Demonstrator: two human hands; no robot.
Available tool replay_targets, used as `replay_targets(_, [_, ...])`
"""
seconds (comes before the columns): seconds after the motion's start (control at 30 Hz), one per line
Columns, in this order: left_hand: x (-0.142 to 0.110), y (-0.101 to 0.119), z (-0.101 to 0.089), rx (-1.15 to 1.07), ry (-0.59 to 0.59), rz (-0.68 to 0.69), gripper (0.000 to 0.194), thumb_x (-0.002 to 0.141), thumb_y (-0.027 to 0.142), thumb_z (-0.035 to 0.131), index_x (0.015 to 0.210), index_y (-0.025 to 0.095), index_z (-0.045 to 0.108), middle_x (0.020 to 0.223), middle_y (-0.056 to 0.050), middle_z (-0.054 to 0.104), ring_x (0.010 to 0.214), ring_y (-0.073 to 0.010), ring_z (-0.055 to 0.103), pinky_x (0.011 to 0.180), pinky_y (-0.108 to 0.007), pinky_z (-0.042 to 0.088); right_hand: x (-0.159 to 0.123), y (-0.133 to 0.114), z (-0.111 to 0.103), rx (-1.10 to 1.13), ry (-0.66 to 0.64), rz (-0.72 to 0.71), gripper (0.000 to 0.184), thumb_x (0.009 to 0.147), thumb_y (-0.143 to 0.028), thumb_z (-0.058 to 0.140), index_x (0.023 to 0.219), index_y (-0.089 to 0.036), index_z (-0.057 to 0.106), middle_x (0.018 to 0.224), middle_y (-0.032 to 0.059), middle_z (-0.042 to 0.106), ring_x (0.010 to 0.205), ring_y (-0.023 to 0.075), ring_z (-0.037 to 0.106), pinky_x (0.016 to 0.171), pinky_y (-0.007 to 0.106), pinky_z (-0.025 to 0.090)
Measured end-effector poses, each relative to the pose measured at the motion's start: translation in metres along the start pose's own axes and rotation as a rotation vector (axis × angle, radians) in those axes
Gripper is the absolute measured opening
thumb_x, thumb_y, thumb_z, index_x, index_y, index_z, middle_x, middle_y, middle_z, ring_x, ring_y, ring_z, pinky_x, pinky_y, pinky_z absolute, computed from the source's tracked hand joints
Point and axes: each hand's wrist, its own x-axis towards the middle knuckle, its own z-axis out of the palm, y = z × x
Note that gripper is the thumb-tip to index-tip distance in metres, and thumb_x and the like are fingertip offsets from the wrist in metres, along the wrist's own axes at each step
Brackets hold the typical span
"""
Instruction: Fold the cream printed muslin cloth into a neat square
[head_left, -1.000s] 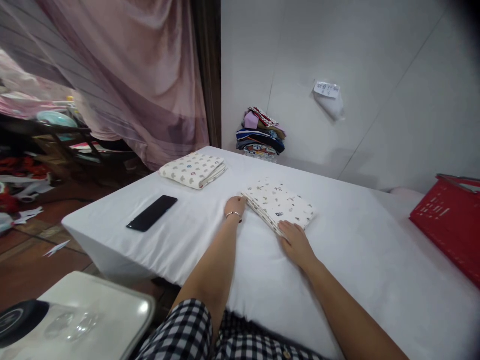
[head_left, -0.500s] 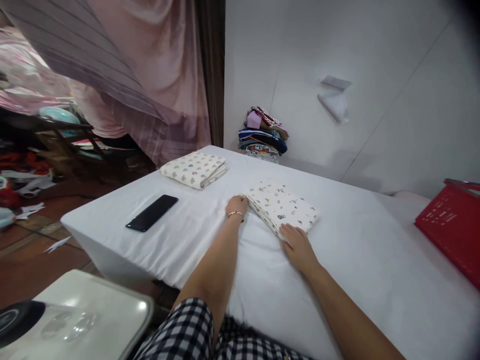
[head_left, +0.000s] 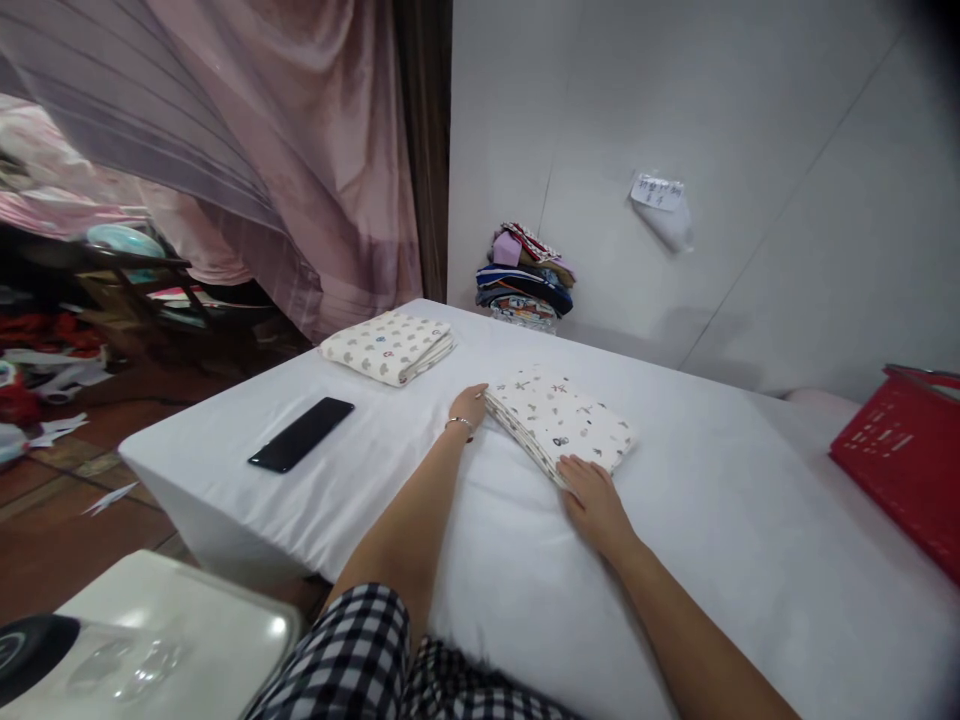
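Observation:
A folded white cloth (head_left: 559, 415) with a small scattered print lies on the white-covered table (head_left: 720, 540), its layered edge facing me. My left hand (head_left: 469, 404), with a bracelet at the wrist, is closed on the cloth's left corner; its fingertips are partly hidden. At the near right corner, my right hand (head_left: 592, 492) rests with fingers stretched out on top of the cloth. A second folded cloth (head_left: 388, 347), cream with a grey repeated print, sits farther left, apart from both hands.
A black phone (head_left: 301, 434) lies left of my left arm. Stacked folded fabrics (head_left: 525, 275) stand beyond the table's far edge by the wall. A red basket (head_left: 900, 460) is at the right. A whitish stool-like surface (head_left: 195, 620) is at lower left, beside hanging pink curtains (head_left: 322, 150).
My left hand has shifted slightly left at the cloth's corner. My right hand stays on the near corner. The view has tilted a little, and the folded cloth looks almost unchanged.

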Motion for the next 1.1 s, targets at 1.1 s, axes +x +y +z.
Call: replay_targets(1.1, [-0.027,0.013,0.026,0.069,-0.178,0.51,0.033,0.07,0.008,0.045,0.079,0.026,0.071,0.095,0.004,0.069,0.103,-0.0141,0.056,0.104,-0.031,0.031,-0.001,-0.012,-0.009,-0.011,-0.028,0.027,0.048,0.082,-0.015,0.037,0.128,-0.022,0.047,0.134,0.0055,0.046,0.127,0.0217,0.034,0.103,0.045,0.024])
